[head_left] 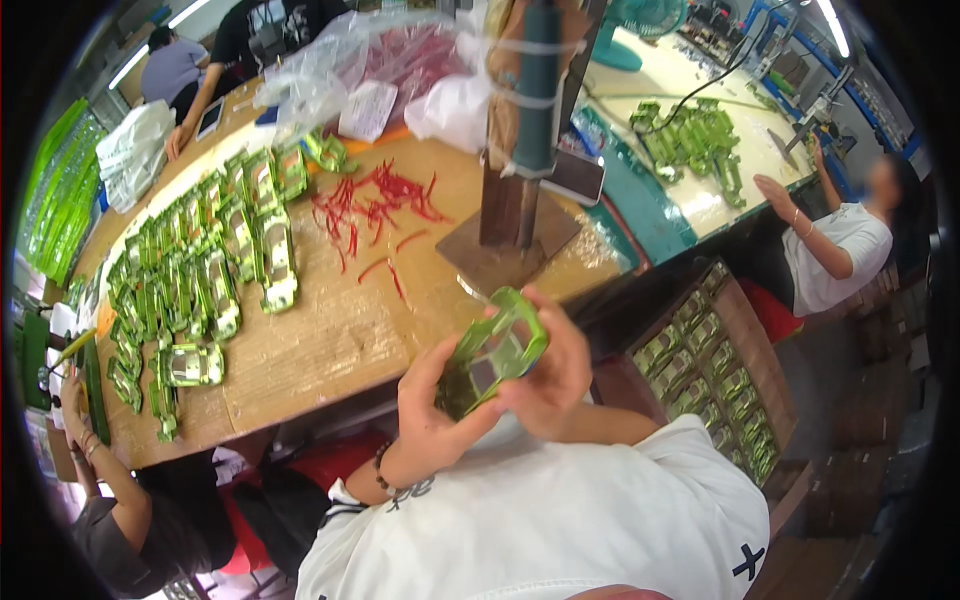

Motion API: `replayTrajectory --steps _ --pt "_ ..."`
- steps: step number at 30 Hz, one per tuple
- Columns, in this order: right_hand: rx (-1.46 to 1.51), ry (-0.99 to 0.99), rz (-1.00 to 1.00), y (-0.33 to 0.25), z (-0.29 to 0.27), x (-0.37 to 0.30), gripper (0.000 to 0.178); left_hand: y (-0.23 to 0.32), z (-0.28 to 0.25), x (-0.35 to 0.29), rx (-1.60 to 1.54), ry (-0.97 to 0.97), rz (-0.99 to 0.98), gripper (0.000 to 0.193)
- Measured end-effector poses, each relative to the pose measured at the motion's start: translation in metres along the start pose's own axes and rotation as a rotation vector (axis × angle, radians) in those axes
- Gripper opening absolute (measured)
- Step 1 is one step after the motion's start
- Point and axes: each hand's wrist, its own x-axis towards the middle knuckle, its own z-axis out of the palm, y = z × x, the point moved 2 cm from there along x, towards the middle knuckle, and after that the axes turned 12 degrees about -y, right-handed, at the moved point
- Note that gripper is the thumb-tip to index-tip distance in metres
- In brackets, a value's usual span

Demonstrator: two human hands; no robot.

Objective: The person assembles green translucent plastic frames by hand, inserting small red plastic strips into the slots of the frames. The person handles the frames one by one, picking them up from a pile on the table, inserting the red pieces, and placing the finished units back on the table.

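Between my two hands, just off the table's near edge, is a shiny green toy car body (492, 352), tilted, with window openings showing. My left hand (432, 405) has its fingers wrapped round the lower left end. My right hand (560, 375) grips the opposite end, fingers along its side. In front of the hands stands a dark press-like post tool (535, 110) over a flat brown base plate (510, 250). Thin red strips (385, 200) lie scattered to the left of that base. Many similar green car bodies (205, 255) are crowded on the left of the wooden table.
A carton (765, 385) of green car bodies in rows sits low at my right. Clear plastic bags (360, 60) lie at the table's back. More green parts (690, 140) rest on the right-hand table. Co-workers sit at left and right; a phone (573, 178) lies behind the post.
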Motion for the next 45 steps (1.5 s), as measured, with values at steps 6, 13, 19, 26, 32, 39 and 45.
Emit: replayTrajectory --steps 6,13,19,26,32,39,45 --pt "0.472 0.45 0.39 0.007 -0.001 -0.017 0.051 0.032 -0.01 0.005 0.217 -0.278 -0.035 0.068" --pt "1.473 0.543 0.639 0.016 -0.043 -0.002 0.041 0.003 -0.021 0.021 -0.107 -0.033 -0.131 0.047" --pt "1.592 0.49 0.68 0.025 -0.048 0.012 0.041 -0.019 -0.009 0.056 -0.362 -0.015 -0.006 0.047" --pt "1.556 0.365 0.777 0.024 -0.045 0.023 0.053 -0.033 -0.01 0.058 -0.481 -0.068 0.122 0.047" --pt "1.525 0.357 0.806 0.022 -0.045 0.025 0.058 -0.034 -0.012 0.057 -0.508 -0.098 0.157 0.055" --pt "1.812 0.275 0.642 0.024 -0.05 0.021 0.045 -0.034 -0.011 0.059 -0.472 -0.124 0.162 0.063" --pt "1.828 0.313 0.699 0.025 -0.054 0.015 0.05 -0.033 -0.011 0.059 -0.464 -0.151 0.182 0.065"
